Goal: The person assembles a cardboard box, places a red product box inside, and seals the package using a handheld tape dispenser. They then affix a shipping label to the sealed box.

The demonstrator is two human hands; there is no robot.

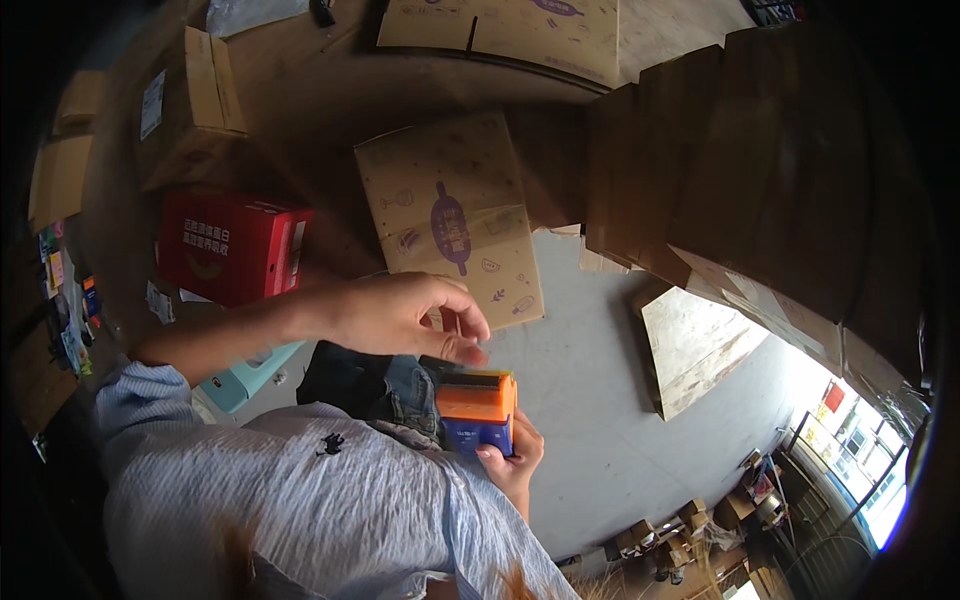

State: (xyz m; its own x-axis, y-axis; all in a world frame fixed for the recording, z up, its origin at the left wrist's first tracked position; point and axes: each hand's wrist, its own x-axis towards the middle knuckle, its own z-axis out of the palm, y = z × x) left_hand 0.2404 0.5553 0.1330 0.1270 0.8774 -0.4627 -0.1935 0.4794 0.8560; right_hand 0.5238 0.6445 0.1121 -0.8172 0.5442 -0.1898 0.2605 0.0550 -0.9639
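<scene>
A small orange-and-blue box (478, 412) rests in my right hand (517, 454), near the front of my shirt. It bears white writing on its blue part, and a dark strip runs along its orange top. My right thumb lies on the blue side, and the other fingers wrap behind. Just above the box hovers my left hand (420, 319), thumb and fingers curled and slightly apart, with nothing visible between them. Beyond it a printed cardboard carton (457, 217) with purple markings sits partly behind my left hand.
To the left stand a red carton (225, 244) and an opened cardboard box (191, 112). A light-blue plastic object (247, 379) is below my left forearm. Large stacked cartons (750, 165) rise on the right. A pale board-like panel (697, 352) is near them on the grey floor (600, 442).
</scene>
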